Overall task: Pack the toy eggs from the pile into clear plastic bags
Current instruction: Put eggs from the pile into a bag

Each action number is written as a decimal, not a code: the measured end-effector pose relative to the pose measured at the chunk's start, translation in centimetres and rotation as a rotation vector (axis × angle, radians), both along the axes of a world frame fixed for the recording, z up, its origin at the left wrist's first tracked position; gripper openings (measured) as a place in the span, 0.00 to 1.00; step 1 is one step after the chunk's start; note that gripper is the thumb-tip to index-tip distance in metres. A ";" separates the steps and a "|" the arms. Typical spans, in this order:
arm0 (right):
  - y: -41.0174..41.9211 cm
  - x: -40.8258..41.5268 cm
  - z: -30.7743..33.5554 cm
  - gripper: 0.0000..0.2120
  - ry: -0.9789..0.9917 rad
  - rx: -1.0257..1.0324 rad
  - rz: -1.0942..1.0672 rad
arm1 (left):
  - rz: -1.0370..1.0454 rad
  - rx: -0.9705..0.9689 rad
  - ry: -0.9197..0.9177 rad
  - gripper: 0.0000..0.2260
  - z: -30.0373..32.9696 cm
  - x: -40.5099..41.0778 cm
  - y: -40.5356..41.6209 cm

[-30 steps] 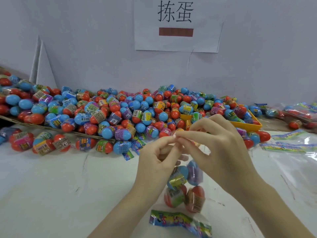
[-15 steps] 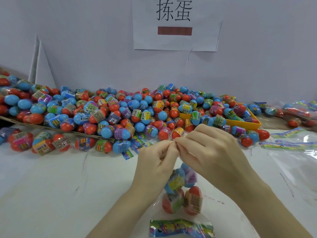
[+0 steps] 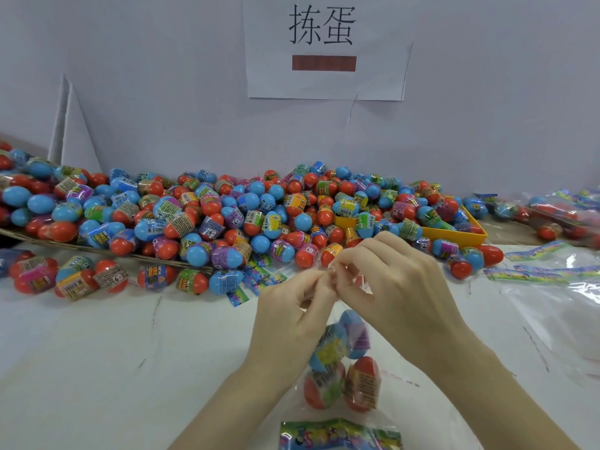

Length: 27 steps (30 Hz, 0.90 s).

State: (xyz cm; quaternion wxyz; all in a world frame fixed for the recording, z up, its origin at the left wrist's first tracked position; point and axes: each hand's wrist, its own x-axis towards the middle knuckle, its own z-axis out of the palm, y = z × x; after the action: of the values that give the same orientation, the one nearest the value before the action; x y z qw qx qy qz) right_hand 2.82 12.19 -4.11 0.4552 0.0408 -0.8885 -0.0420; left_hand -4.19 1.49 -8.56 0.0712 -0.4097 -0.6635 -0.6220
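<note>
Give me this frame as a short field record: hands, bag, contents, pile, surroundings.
left hand: pinches the top of the clear plastic bag
right hand: pinches the same bag top, fingers touching the left hand's
bag contents: four toy eggs visible, printed header card at the lower end
egg pile: red and blue, against the back wall
yellow tray: right of the pile, holds eggs
empty bags: far right on the table
paper sign: on the wall
</note>
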 end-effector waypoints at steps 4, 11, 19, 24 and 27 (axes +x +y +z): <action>-0.2 -0.2 -0.1 0.11 -0.005 -0.102 0.008 | 0.000 0.006 0.001 0.19 0.1 0.1 -0.1; 0.0 -0.4 -0.3 0.12 -0.056 -0.211 0.036 | -0.001 0.013 -0.011 0.18 0.2 0.3 -0.3; 3.1 0.2 0.3 0.09 0.010 -0.881 -0.047 | -0.024 0.084 -0.249 0.12 0.8 0.7 -0.3; 5.4 0.4 0.5 0.08 0.057 -1.359 -0.108 | -0.006 0.139 -0.359 0.15 1.0 0.4 -0.4; 8.1 1.3 0.6 0.08 0.125 -1.587 -0.216 | 0.002 0.135 -0.376 0.16 1.1 0.3 -0.3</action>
State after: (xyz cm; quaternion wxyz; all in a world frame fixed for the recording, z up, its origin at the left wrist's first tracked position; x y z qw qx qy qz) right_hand 4.16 20.26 -3.56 0.3909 -0.3837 -0.6252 0.5559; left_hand -3.92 1.18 -7.49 -0.0261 -0.2798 -0.6225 -0.7305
